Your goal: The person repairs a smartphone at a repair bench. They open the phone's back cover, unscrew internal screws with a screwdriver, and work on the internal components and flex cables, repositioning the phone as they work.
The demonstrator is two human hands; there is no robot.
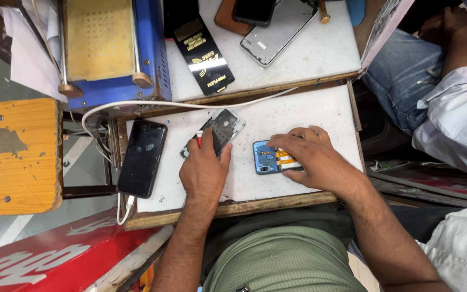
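Observation:
My left hand rests on the white work board and grips a small red-handled tool with a white tip. Its fingers lie over the lower end of a grey phone back frame that sits tilted on the board. My right hand presses down on an opened phone with a blue inner frame and orange flex cables; the fingers cover its right half.
A black phone lies at the board's left, plugged into a white cable. Behind are a blue machine, a black package, a silver phone frame and another phone. A seated person's arm is at right.

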